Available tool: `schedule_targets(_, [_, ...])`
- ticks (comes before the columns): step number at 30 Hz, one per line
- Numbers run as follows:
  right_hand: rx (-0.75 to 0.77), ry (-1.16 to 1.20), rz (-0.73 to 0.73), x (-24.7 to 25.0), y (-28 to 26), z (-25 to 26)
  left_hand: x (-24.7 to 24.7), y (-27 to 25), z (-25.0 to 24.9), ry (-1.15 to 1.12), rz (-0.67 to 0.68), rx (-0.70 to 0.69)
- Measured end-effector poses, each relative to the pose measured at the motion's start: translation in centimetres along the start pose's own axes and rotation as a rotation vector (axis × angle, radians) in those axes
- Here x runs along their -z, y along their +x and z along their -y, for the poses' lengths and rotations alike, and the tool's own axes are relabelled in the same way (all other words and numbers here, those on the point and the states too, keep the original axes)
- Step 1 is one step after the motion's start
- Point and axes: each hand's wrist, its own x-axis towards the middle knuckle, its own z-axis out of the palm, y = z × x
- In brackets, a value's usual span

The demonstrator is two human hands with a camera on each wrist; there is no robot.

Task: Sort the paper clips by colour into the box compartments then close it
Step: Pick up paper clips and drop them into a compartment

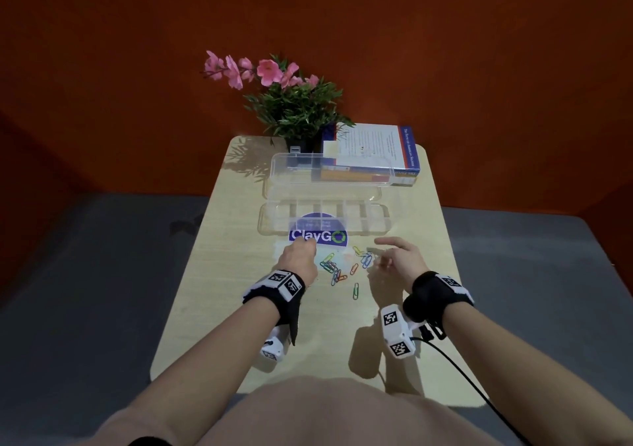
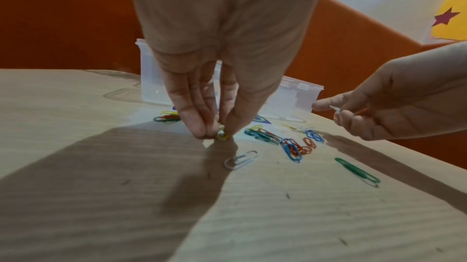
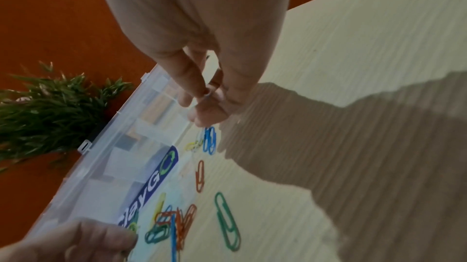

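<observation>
Several coloured paper clips (image 1: pixel 334 269) lie loose on the wooden table in front of a clear compartment box (image 1: pixel 383 221), whose lid (image 1: pixel 329 168) stands open behind it. My left hand (image 1: pixel 298 255) reaches down at the left of the pile, and its fingertips (image 2: pixel 199 130) pinch a yellow clip (image 2: pixel 223 136) against the table. My right hand (image 1: pixel 394 255) hovers at the right of the pile, pinching a pale white clip (image 3: pixel 206 94) between thumb and fingers. A green clip (image 1: pixel 356 290) lies apart, nearest to me. Blue clips (image 3: pixel 209 139) lie under the right hand.
A potted plant with pink flowers (image 1: pixel 294 102) and a stack of books (image 1: pixel 370 157) stand behind the box at the table's far edge. A blue ClayGo sticker (image 1: pixel 318 234) shows under the box. A white clip (image 2: pixel 241 159) lies near the left hand.
</observation>
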Motion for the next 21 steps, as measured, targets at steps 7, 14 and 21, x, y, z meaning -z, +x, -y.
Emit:
schedule_targets(7, [0.128,-0.625,-0.003,-2.3,1.2,0.0,0.6,-0.2,1.4,-0.168,-0.018,0.008])
schedule_targets(14, [0.300,-1.077,0.005,-3.5,1.3,-0.4,1.3,-0.2,3.6,-0.305,-0.117,0.039])
schedule_targets(21, [0.268,-0.803,-0.018,-2.9,1.4,-0.5,0.7,-0.8,3.0,-0.035,-0.087,-0.078])
